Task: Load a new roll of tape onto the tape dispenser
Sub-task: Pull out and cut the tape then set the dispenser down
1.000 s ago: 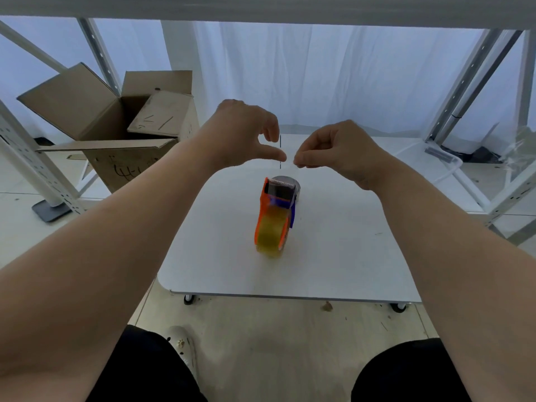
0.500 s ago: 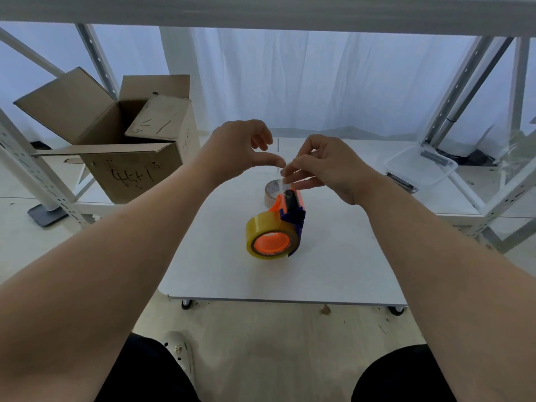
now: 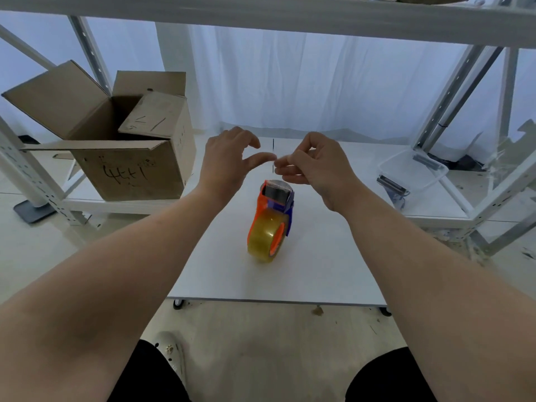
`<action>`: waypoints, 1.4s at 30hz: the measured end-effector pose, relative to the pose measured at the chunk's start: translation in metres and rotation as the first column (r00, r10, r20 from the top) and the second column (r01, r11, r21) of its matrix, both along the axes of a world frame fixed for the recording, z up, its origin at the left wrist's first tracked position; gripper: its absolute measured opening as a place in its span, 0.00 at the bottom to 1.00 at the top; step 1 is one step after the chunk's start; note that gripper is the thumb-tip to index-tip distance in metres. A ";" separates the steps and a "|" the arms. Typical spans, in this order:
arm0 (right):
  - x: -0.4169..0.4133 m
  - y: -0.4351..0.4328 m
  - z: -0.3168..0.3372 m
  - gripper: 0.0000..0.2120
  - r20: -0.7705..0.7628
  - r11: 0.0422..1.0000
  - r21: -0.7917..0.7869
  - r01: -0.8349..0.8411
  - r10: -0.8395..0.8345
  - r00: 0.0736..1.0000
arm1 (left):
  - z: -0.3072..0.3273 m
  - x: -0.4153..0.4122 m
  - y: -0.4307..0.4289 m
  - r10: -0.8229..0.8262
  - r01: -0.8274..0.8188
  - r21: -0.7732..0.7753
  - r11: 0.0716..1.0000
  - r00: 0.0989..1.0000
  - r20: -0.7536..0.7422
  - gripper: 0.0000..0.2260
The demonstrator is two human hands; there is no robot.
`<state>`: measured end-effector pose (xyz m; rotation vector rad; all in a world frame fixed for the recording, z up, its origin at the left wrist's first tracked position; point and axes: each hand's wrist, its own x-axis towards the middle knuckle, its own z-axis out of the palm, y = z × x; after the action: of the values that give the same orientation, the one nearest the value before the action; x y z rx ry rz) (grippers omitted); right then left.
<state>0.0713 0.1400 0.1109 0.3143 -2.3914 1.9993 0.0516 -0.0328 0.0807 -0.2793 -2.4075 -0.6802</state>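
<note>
White curtains hang behind a metal shelving frame, and in front of it stands a low white table on casters. An open cardboard box sits off to the left and a clear plastic tray to the right.

The tape dispenser, orange and blue, stands upright near the middle of the table. A yellowish roll of tape is seated on its hub, at the end nearer the person.

Both hands hover just above the cutter end, touching neither dispenser nor roll. The left hand has curled fingers, and its thumb reaches across to the pinched fingertips of the right hand. Whether a strip of clear tape is caught between them cannot be told, since any film there is too thin to see.

The roll looks mounted, so the step in hand is probably threading the free end. The next move likely calls for drawing that end flat over the roller to the blade without letting it fold onto itself.
</note>
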 end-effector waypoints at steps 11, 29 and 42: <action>-0.007 -0.004 0.002 0.03 -0.008 0.986 0.138 0.091 -0.091 0.996 | -0.026 0.021 0.041 0.028 -0.046 0.017 0.999 0.824 0.565 0.47; -0.019 0.004 -0.005 0.06 0.202 0.988 -0.115 0.108 -0.083 0.976 | -0.068 0.033 0.051 -0.220 0.005 0.312 0.950 0.718 0.660 0.30; -0.026 0.011 -0.013 0.05 0.236 0.966 -0.095 0.239 -0.211 0.948 | -0.082 0.029 0.048 -0.333 -0.061 0.449 0.892 0.584 0.741 0.32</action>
<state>0.0458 0.1507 0.0983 -0.1906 -2.2813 2.1596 0.0806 0.0151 -0.0016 0.0700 -2.9694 -1.7053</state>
